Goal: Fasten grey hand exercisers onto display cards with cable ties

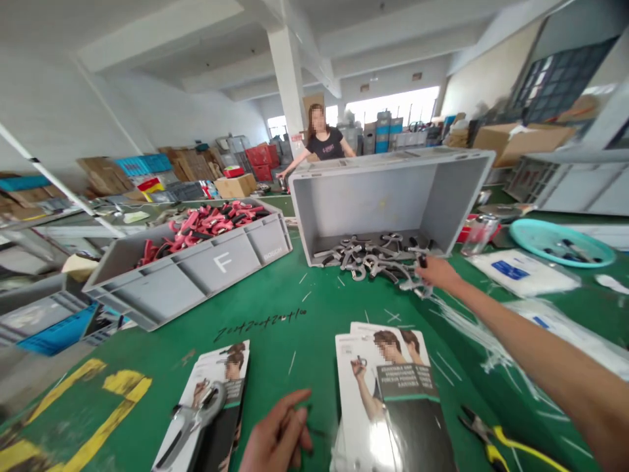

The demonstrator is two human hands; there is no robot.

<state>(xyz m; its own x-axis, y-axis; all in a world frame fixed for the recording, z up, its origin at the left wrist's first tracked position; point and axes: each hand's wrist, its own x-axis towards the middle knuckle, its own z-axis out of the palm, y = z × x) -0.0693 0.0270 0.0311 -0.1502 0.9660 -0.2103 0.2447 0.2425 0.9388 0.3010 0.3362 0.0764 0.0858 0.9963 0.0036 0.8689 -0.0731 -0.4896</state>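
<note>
My right hand [437, 273] reaches to the front of a grey bin [383, 196] lying on its side, fingers closed on the black-handled end of a grey hand grip strengthener [415, 283]. A pile of grey hand grip strengtheners [363, 259] spills from the bin's opening. Low in the middle, my left hand [279, 432] is over the table with loosely bent fingers, apart and holding nothing. To its right lies a stack of printed packaging cards [413, 426]. On its left, a grey grip strengthener [196, 416] rests on another stack of cards [184, 387].
A grey crate [236, 259] full of red and black grip strengtheners [206, 226] stands left. Pliers [484, 436] with yellow handles lie front right. Plastic bags [523, 272] and a turquoise tray [521, 239] are on the right. A co-worker [327, 144] stands behind the bin.
</note>
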